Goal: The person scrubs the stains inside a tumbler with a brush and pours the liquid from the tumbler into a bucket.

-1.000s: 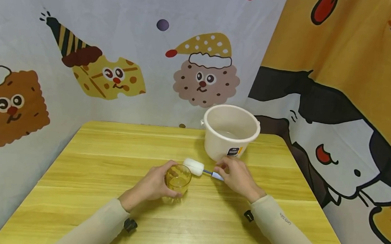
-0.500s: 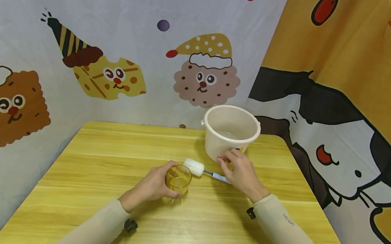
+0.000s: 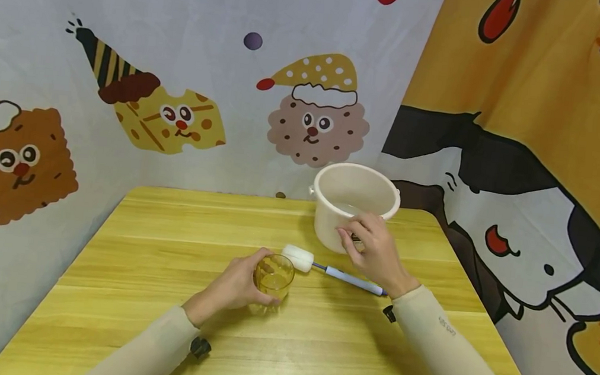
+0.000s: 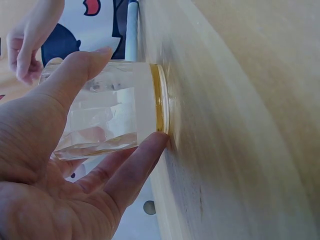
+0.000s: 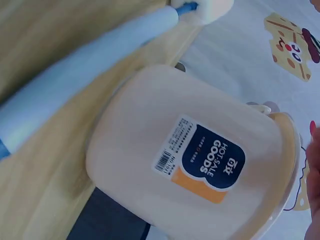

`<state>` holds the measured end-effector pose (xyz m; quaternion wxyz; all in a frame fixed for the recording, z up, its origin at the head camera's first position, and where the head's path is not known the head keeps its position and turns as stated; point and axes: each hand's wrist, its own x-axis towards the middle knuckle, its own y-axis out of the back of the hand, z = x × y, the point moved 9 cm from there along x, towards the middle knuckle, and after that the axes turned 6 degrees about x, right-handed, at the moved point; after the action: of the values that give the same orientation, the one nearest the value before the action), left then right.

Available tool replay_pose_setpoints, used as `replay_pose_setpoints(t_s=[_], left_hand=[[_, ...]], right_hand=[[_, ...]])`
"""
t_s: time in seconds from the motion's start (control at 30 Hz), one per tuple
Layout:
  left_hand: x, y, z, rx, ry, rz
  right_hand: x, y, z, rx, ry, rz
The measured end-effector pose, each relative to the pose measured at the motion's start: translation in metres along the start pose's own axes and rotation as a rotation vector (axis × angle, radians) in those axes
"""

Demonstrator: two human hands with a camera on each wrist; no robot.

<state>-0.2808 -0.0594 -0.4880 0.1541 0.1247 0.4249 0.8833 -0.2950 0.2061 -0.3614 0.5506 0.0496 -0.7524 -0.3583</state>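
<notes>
My left hand (image 3: 231, 284) grips an amber drinking glass (image 3: 274, 274), thumb on one side and fingers on the other. The glass stands upright on the table, its base at the wood in the left wrist view. A cup brush lies just beyond it, with a white sponge head (image 3: 297, 258) and a pale blue handle (image 3: 353, 280). Above that handle my right hand (image 3: 375, 255) is raised, fingers loosely bent and nothing seen in them. It overlaps the front of a cream plastic bucket (image 3: 329, 220) in the head view.
The bucket carries a printed label (image 5: 202, 159) and has a small lug on each side of its rim. Behind the wooden table (image 3: 168, 223) hangs a cartoon-printed curtain (image 3: 197, 12), close to the back and right edges.
My right hand has risen from the brush handle up toward the bucket rim, uncovering the whole handle. The left hand and the glass have stayed in place.
</notes>
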Motion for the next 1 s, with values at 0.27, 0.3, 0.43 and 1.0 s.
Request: replay_pose_setpoints(t_s=[0.27, 0.3, 0.43, 1.0], left_hand=[[-0.001, -0.001, -0.001, -0.007, -0.014, 0.0], [-0.001, 0.0, -0.001, -0.007, -0.014, 0.001], [0.0, -0.001, -0.002, -0.001, -0.006, 0.001], [-0.001, 0.001, -0.002, -0.01, 0.004, -0.005]], right_hand=[[0.016, 0.014, 0.028, -0.052, -0.096, 0.078], [0.017, 0.014, 0.034, -0.062, -0.114, 0.068], [0.017, 0.015, 0.059, -0.098, -0.2, -0.005], [0.001, 0.007, 0.14, -0.114, -0.615, -0.358]])
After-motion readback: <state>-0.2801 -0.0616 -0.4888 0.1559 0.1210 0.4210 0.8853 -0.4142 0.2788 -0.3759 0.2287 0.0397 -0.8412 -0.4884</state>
